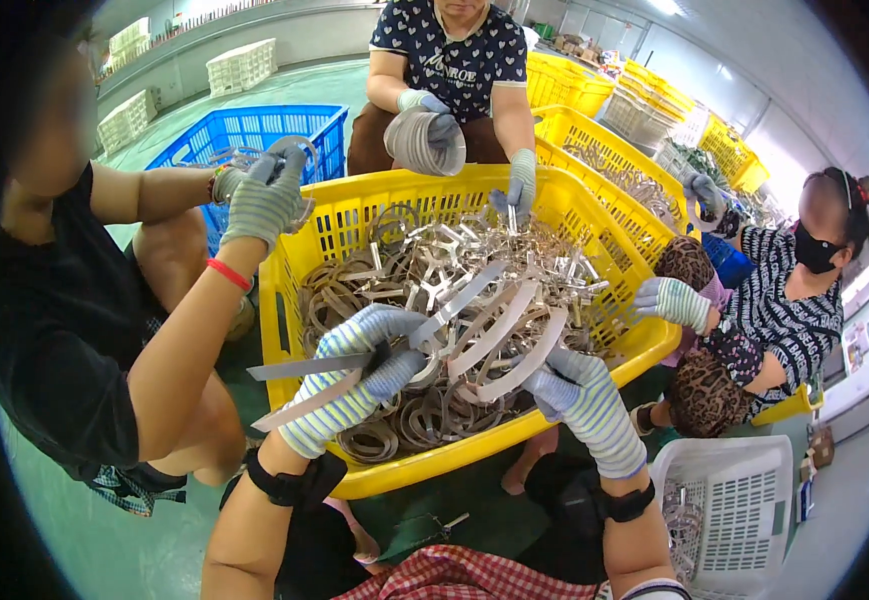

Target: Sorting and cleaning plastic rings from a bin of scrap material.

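My left hand [339, 405], in a striped glove, is closed around several flat grey metal strips [306, 367] that stick out on both sides of the fingers. On the right, my right hand [582, 405], gloved alike, is closed on the near ends of curved metal strips [524, 362], which arc up and away over the pile. Both hands hover above the near side of a yellow crate [474, 455]. Inside it lie many loose metal rings [424, 415] and small shiny branched metal pieces [444, 265]. The fingertips of my right hand are partly hidden behind the strips.
Co-workers sit left, opposite and right; the one opposite holds a stack of metal rings [424, 142]. A blue crate [314, 125] stands at the back left. Another yellow crate [644, 225] adjoins at the right, and a white crate [739, 490] sits at the lower right.
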The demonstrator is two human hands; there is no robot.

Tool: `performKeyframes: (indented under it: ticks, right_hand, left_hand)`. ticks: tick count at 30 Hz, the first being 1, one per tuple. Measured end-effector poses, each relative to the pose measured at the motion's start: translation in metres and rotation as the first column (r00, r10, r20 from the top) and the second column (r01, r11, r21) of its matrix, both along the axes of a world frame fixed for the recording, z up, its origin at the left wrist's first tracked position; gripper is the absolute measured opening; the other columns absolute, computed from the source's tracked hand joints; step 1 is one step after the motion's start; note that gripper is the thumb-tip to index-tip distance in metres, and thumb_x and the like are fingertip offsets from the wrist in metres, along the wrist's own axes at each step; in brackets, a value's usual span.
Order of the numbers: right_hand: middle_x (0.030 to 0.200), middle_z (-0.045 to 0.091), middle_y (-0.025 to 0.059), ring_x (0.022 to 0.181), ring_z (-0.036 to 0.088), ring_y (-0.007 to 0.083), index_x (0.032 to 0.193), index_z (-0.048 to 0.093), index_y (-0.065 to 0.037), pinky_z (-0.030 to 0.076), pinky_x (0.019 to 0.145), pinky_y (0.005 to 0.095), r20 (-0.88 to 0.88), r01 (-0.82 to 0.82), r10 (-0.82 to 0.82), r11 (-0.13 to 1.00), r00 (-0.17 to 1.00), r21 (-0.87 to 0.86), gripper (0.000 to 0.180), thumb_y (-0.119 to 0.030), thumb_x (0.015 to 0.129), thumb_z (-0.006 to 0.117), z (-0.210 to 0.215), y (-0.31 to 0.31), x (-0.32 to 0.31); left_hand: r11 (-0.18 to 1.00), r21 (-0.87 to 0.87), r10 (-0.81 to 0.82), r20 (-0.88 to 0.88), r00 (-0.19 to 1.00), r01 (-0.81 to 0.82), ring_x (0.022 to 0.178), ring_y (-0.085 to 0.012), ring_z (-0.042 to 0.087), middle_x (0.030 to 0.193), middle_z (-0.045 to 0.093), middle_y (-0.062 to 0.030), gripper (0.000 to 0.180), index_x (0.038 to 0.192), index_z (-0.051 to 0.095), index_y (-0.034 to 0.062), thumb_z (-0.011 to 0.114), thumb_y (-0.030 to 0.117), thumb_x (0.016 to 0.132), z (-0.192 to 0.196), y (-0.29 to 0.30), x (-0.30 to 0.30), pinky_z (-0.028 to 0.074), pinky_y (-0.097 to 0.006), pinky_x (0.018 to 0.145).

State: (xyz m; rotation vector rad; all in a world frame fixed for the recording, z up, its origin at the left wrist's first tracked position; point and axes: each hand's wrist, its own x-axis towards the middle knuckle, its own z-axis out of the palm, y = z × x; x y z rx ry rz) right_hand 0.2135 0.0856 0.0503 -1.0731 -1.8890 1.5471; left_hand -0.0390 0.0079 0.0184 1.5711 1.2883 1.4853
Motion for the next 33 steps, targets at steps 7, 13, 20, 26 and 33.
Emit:
performKeyframes:
  ticks: [7, 13, 20, 26, 33]
  right_hand:
    - [0.066, 0.052, -0.0056, 0.058, 0.043, 0.0026, 0.095, 0.065, -0.001, 0.035, 0.052, 0.0197, -0.043, -0.027, 0.025, 0.998, 0.999, -0.052, 0.031, -0.031, 0.088, 0.062, -0.007, 0.005, 0.007]
    - [0.063, 0.053, -0.0027, 0.054, 0.046, 0.0045, 0.094, 0.065, -0.003, 0.035, 0.049, 0.0197, -0.066, -0.059, 0.047, 0.982, 0.997, -0.18, 0.036, -0.038, 0.09, 0.057, -0.009, 0.006, 0.019]
    - [0.06, 0.052, -0.0004, 0.051, 0.045, 0.0064, 0.096, 0.065, -0.002, 0.034, 0.046, 0.0194, -0.12, -0.193, 0.167, 0.949, 0.979, -0.248, 0.046, -0.045, 0.093, 0.05, -0.01, -0.002, 0.025]
    - [0.063, 0.052, -0.0025, 0.05, 0.042, 0.0062, 0.088, 0.063, -0.004, 0.034, 0.049, 0.0214, -0.32, -0.266, 0.267, 0.963, 0.909, 0.047, 0.041, -0.04, 0.096, 0.047, -0.018, 0.003, 0.034]
    - [0.063, 0.059, 0.0007, 0.046, 0.052, 0.0073, 0.094, 0.063, -0.006, 0.038, 0.04, 0.0199, -0.674, 0.138, 0.064, 0.96, 0.736, 0.242, 0.035, -0.039, 0.094, 0.05, 0.035, -0.016, 0.112]
  left_hand:
    - [0.999, 0.044, -0.02, -0.126, 0.992, 0.026, 0.077, -0.0143, 0.055, 0.094, 0.059, -0.0073, 0.035, 0.117, 0.059, 0.0039, 0.061, 0.004, 0.082, 0.009, -0.002, 0.005, 0.046, -0.026, 0.07]
    - [0.993, -0.054, 0.114, 0.225, 0.968, -0.105, 0.089, -0.012, 0.057, 0.104, 0.061, -0.0065, 0.037, 0.123, 0.055, 0.0045, 0.059, 0.007, 0.086, 0.011, -0.009, 0.013, 0.047, -0.026, 0.08]
    - [0.989, -0.003, 0.143, 0.278, 0.95, -0.148, 0.1, -0.0126, 0.056, 0.107, 0.061, -0.0071, 0.034, 0.124, 0.053, 0.0016, 0.054, 0.007, 0.09, 0.005, -0.007, 0.014, 0.044, -0.027, 0.091]
    - [0.975, 0.158, 0.177, -0.106, 0.978, -0.159, 0.095, -0.0175, 0.057, 0.114, 0.057, -0.0105, 0.036, 0.128, 0.049, 0.003, 0.047, 0.018, 0.095, -0.003, 0.006, 0.011, 0.047, -0.029, 0.084]
    - [0.993, -0.084, 0.075, -0.153, 0.985, -0.088, 0.116, -0.0224, 0.043, 0.131, 0.045, -0.0136, 0.041, 0.136, 0.038, 0.0035, 0.041, 0.021, 0.099, 0.001, -0.002, 0.025, 0.036, -0.033, 0.098]
